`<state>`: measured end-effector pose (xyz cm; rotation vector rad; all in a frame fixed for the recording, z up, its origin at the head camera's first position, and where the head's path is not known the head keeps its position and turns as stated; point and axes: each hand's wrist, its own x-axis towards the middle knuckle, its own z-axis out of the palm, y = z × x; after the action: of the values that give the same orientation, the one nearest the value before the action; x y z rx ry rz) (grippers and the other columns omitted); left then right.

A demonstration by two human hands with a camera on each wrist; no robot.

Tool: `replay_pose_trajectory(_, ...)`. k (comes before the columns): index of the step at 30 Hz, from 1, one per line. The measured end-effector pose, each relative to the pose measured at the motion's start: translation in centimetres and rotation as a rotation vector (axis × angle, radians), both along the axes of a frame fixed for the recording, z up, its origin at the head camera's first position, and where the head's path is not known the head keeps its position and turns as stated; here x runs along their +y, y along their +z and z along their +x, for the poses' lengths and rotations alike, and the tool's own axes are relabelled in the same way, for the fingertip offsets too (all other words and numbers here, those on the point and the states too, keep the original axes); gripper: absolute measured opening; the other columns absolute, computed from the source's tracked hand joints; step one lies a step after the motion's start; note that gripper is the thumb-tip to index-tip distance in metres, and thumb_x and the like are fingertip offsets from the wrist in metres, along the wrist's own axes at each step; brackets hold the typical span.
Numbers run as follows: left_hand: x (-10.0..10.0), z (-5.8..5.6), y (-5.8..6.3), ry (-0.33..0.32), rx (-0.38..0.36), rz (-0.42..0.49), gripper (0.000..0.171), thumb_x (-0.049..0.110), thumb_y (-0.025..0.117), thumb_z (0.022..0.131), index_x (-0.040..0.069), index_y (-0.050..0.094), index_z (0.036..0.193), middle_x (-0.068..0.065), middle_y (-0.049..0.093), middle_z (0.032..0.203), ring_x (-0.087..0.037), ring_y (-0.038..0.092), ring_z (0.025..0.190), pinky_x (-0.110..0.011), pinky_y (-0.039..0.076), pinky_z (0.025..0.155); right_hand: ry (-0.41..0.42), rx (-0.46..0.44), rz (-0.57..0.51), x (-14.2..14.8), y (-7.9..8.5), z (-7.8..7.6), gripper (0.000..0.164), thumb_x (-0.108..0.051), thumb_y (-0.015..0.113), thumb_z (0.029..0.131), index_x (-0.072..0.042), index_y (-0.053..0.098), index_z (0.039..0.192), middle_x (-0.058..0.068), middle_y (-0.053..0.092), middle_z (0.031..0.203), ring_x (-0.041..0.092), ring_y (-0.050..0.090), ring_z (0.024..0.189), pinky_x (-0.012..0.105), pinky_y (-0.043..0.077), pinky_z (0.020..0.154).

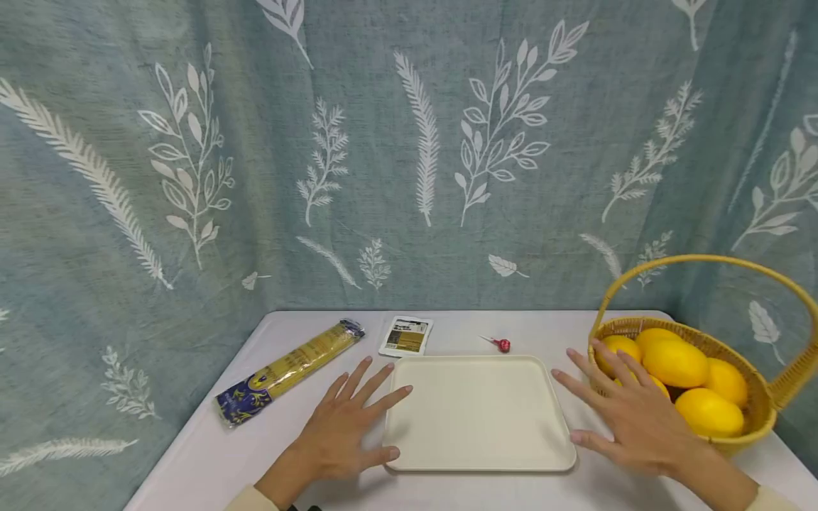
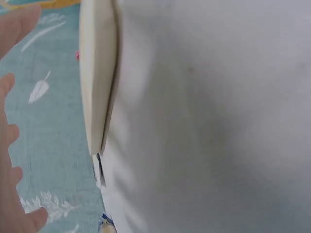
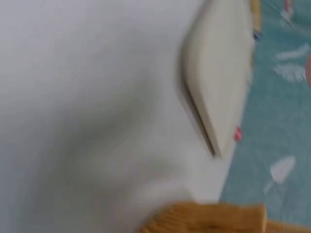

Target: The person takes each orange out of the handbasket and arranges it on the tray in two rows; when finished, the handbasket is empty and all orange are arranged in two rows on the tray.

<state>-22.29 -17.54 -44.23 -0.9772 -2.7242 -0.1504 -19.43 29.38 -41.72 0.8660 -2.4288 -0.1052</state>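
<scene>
In the head view a cream rectangular tray (image 1: 479, 411) lies flat on the white table between both hands. My left hand (image 1: 345, 429) has its fingers spread over the tray's left edge and holds nothing. My right hand (image 1: 633, 419) is spread likewise, palm down, right of the tray, its fingertips overlapping the wicker basket (image 1: 760, 419) in this view. Several yellow lemons (image 1: 674, 362) fill that basket. Behind the tray lie a red lollipop (image 1: 503, 345) and a flat white packet with a dark label (image 1: 406, 336). The left wrist view shows the tray's side (image 2: 99, 73) close to the fingers.
A long yellow and blue plastic-wrapped package (image 1: 290, 372) lies slanted on the table's left side. The basket's tall arched handle (image 1: 703, 258) rises at the right. A blue-green curtain with white leaf prints (image 1: 383, 156) hangs behind and beside the table (image 1: 447, 490).
</scene>
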Motion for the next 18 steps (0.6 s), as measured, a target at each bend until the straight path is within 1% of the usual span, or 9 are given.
replay_pose_trajectory(1, -0.1, -0.1, 0.0, 0.014, -0.012, 0.022, 0.082, 0.071, 0.056, 0.089, 0.047, 0.021, 0.16, 0.005, 0.009, 0.172, -0.033, 0.001, 0.157, -0.066, 0.021, 0.12, -0.028, -0.006, -0.006, 0.5, 0.4, -0.2, 0.085, -0.061, 0.068, 0.086, -0.029, 0.037, 0.158, 0.008, 0.033, 0.164, 0.036, 0.013, 0.155, 0.045, -0.007, 0.128)
replay_pose_trajectory(4, -0.3, -0.5, 0.1, 0.043, -0.03, 0.097, 0.082, 0.066, 0.061, 0.09, 0.044, 0.024, 0.16, 0.002, 0.014, 0.171, -0.037, 0.007, 0.156, -0.068, 0.026, 0.117, -0.085, -0.016, -0.039, 2.0, 1.8, -0.8, 0.082, -0.058, 0.069, 0.087, -0.027, 0.039, 0.157, 0.011, 0.039, 0.16, 0.04, 0.021, 0.151, 0.059, 0.008, 0.125)
replay_pose_trajectory(6, -0.5, -0.8, 0.3, 0.059, -0.038, 0.141, 0.083, 0.064, 0.063, 0.09, 0.043, 0.025, 0.16, 0.001, 0.017, 0.17, -0.039, 0.01, 0.156, -0.07, 0.029, 0.114, -0.128, -0.041, -0.074, 3.2, 2.7, -1.3, 0.077, -0.056, 0.067, 0.09, -0.024, 0.042, 0.155, 0.013, 0.042, 0.157, 0.043, 0.026, 0.147, 0.068, 0.019, 0.117)
replay_pose_trajectory(8, -0.7, -1.0, 0.2, 0.083, -0.058, 0.182, 0.082, 0.062, 0.064, 0.09, 0.042, 0.025, 0.16, 0.0, 0.018, 0.17, -0.04, 0.012, 0.155, -0.072, 0.032, 0.111, -0.186, -0.066, -0.1, 4.5, 3.6, -1.9, 0.072, -0.055, 0.066, 0.091, -0.021, 0.047, 0.152, 0.014, 0.045, 0.154, 0.046, 0.031, 0.143, 0.071, 0.03, 0.106)
replay_pose_trajectory(9, -0.9, -1.1, 0.1, 0.096, -0.072, 0.206, 0.083, 0.06, 0.065, 0.09, 0.042, 0.026, 0.16, -0.001, 0.019, 0.17, -0.041, 0.013, 0.155, -0.073, 0.033, 0.11, -0.222, -0.088, -0.11, 5.2, 4.1, -2.3, 0.07, -0.056, 0.065, 0.093, -0.019, 0.049, 0.15, 0.016, 0.046, 0.153, 0.048, 0.032, 0.141, 0.072, 0.031, 0.104)
replay_pose_trajectory(12, -1.5, -1.2, -0.4, 0.138, -0.123, 0.285, 0.083, 0.055, 0.068, 0.09, 0.037, 0.029, 0.16, -0.004, 0.022, 0.169, -0.043, 0.017, 0.153, -0.075, 0.034, 0.108, -0.335, -0.184, -0.112, 7.1, 5.0, -3.3, 0.069, -0.057, 0.059, 0.096, -0.013, 0.049, 0.148, 0.023, 0.044, 0.152, 0.052, 0.033, 0.138, 0.078, 0.034, 0.099)
replay_pose_trajectory(13, -1.7, -1.3, -0.6, 0.148, -0.144, 0.314, 0.083, 0.053, 0.069, 0.09, 0.034, 0.03, 0.16, -0.006, 0.024, 0.168, -0.044, 0.018, 0.152, -0.075, 0.033, 0.109, -0.356, -0.216, -0.112, 7.8, 5.3, -3.7, 0.069, -0.057, 0.059, 0.096, -0.01, 0.05, 0.147, 0.026, 0.044, 0.151, 0.054, 0.034, 0.136, 0.079, 0.035, 0.097)
replay_pose_trajectory(16, -2.0, -1.5, -1.1, 0.153, -0.23, 0.412, 0.083, 0.048, 0.071, 0.089, 0.029, 0.032, 0.16, -0.012, 0.029, 0.165, -0.047, 0.023, 0.15, -0.073, 0.029, 0.113, -0.399, -0.357, -0.14, 9.5, 5.6, -4.3, 0.073, -0.056, 0.059, 0.097, -0.003, 0.049, 0.146, 0.033, 0.044, 0.147, 0.058, 0.037, 0.13, 0.081, 0.035, 0.095)
replay_pose_trajectory(18, -2.0, -1.8, -1.4, 0.145, -0.302, 0.469, 0.084, 0.047, 0.073, 0.089, 0.027, 0.033, 0.16, -0.014, 0.035, 0.162, -0.047, 0.028, 0.148, -0.071, 0.028, 0.115, -0.401, -0.45, -0.186, 10.6, 5.6, -4.5, 0.074, -0.053, 0.063, 0.096, 0.001, 0.049, 0.145, 0.037, 0.045, 0.144, 0.06, 0.04, 0.126, 0.081, 0.036, 0.095)
